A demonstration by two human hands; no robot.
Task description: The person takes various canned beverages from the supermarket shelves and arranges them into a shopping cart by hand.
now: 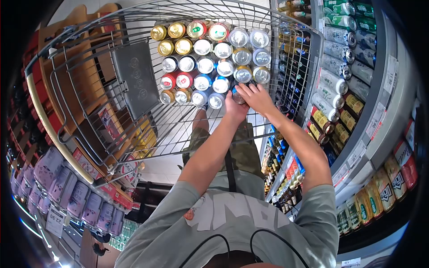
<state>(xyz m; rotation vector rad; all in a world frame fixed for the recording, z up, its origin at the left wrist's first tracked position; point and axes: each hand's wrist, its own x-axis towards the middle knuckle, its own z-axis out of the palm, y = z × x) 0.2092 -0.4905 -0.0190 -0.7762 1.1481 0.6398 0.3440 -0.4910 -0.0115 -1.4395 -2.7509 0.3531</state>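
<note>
Inside a metal shopping cart (297,82), several drink cans stand upright in close rows, with gold, red, white, blue and silver rims and lids. At the near right of these rows is a dark-sided can with a silver lid (238,98). My left hand (235,108) is wrapped round its near left side. From the right, my right hand (256,97) lies against the same can, its fingers bent over the far edge and partly hiding it. Just beyond my fingers stands a gold-rimmed can (261,75). To the left is a silver can (216,101), close to my left hand.
A grey folded seat flap (136,76) is on the cart's left, by its pale handle (53,129). Shelves of cans and bottles with price strips (375,120) run along the right. Purple multipacks (67,183) and a wooden display rack (80,44) stand on the left.
</note>
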